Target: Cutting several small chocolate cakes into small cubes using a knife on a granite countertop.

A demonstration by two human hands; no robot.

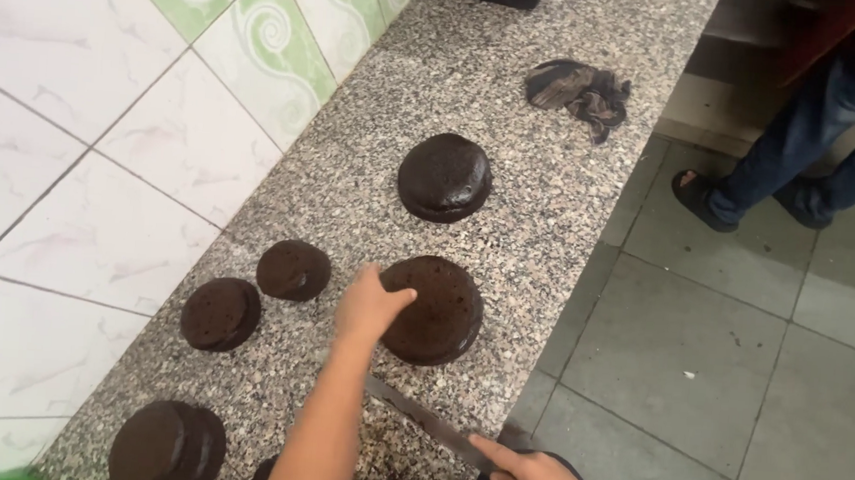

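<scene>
You stand at a long speckled granite counter [548,98] set against a wall of white tiles with a green swirl-patterned band [261,38]; grey floor tiles run along its open side.

From the head camera, your left hand [371,306] lies with its fingers spread and pressed on the near edge of the dark brown round cake layer [438,309] at the counter's middle, seemingly to hold it steady. Your right hand [536,478] is closed around the handle of a long steel knife [425,422], its blade lying flat and low toward that cake.

Five other dark round cakes sit apart from one another: a domed one [444,176] beyond, two small ones [293,269] [221,313] nearer the wall, a larger one [168,447] and a sliver at the bottom. A crumpled dark cloth [580,90] lies farther along. Another person's jeans-clad legs [805,146] stand on the floor. No packages, labels or signs show.
</scene>
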